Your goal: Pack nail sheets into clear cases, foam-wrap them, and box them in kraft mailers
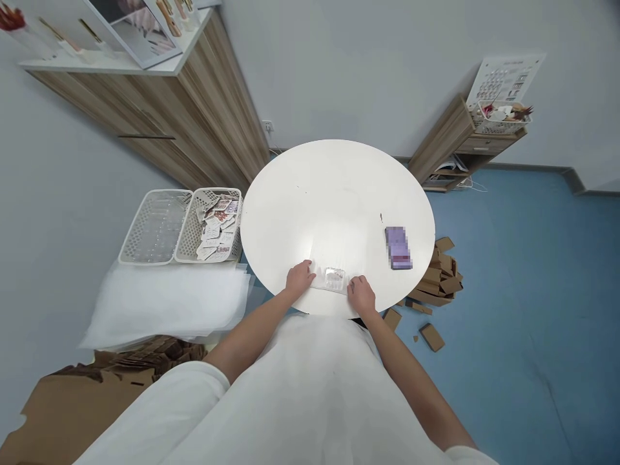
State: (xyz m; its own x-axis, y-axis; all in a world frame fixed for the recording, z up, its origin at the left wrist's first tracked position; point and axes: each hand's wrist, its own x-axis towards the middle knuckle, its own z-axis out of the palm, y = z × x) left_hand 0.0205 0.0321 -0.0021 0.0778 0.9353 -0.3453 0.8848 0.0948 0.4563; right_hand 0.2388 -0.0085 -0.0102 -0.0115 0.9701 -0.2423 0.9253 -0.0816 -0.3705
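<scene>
A thin white wrapping sheet lies on the round white table, close to its near edge. On the sheet's near part rests a small clear packet, its contents too small to make out. My left hand pinches the sheet at the left of the packet. At the other end, my right hand has its fingers bent around the sheet's right side. Both hands rest at table height with the packet between them.
A blurred purple item lies right on the table. Left stand a basket of cards, a basket of clear pieces and stacked white sheets. Cardboard litters the floor at right; flattened cardboard lies lower left.
</scene>
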